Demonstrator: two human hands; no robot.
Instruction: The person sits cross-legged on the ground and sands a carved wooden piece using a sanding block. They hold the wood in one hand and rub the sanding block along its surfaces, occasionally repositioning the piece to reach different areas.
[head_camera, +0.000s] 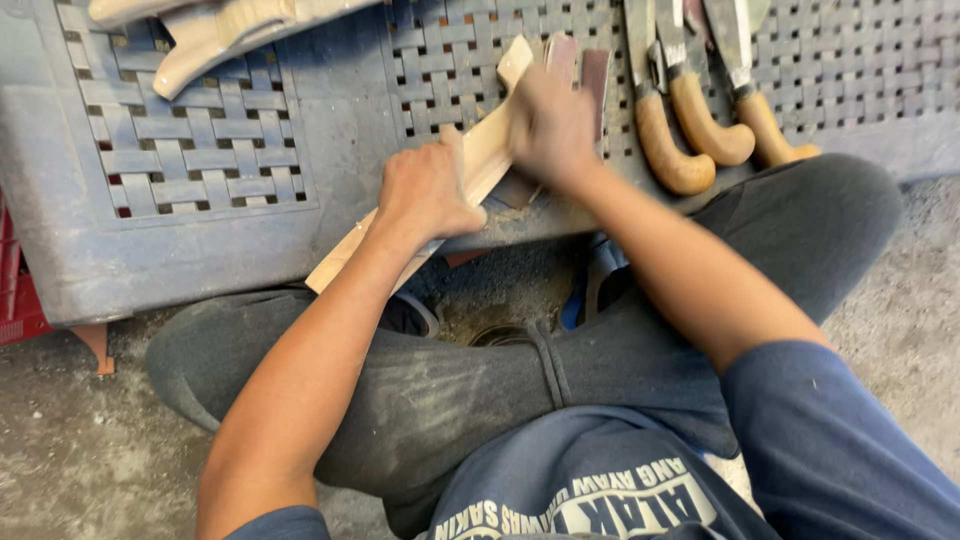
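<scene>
A long pale wooden piece (485, 160) lies slanted across the edge of a grey plastic panel with a woven lattice pattern (190, 150). My left hand (425, 190) grips the wood at its middle and presses it down. My right hand (550, 125), blurred by motion, is closed on a reddish-brown sanding strip (592, 75) held against the upper part of the wood. I sit cross-legged in dark grey trousers behind the panel.
Three blades with curved wooden handles (690, 130) lie on the panel at the upper right. More pale wooden pieces (210, 35) rest at the upper left. A red crate (15, 290) sits at the left edge. Dusty concrete floor (80, 450) surrounds me.
</scene>
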